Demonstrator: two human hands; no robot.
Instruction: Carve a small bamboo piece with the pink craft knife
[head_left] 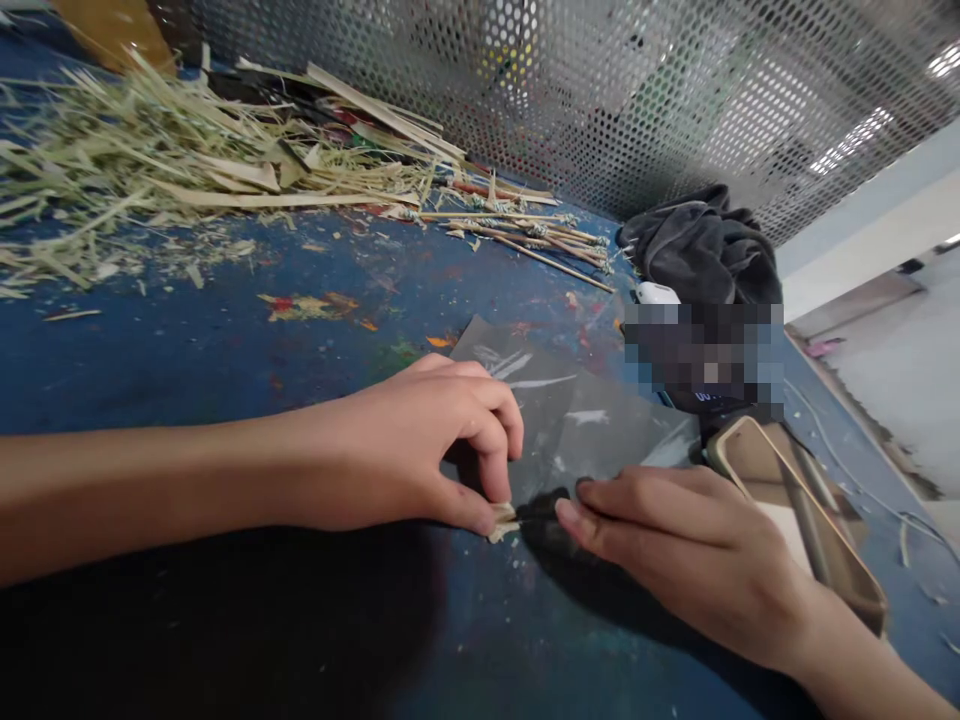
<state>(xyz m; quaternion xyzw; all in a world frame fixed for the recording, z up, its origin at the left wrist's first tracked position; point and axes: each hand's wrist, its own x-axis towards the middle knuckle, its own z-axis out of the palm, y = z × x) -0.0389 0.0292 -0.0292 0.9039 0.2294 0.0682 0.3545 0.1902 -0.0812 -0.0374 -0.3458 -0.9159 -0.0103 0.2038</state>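
My left hand (450, 430) comes in from the left, thumb and forefinger pinching a small pale piece (504, 522), perhaps bamboo or wood, low over the blue tabletop. Across from it, my right hand (660, 545) has its thumb and fingers pressed together. A thin dark, needle-like thing (536, 516) runs from those fingertips to the pale piece; its exact kind is hard to make out. Under and behind both hands lies a dark grey sheet (592, 425) with whitish scuffs, like sandpaper.
Pale green shavings (187, 150) are heaped at the back left. Beside them lie several thin sticks with wrapped ends (540, 235). At right are a dark cloth (705, 245), a white case (658, 294) and a clear phone case (810, 520). A perforated metal screen (555, 90) borders the back.
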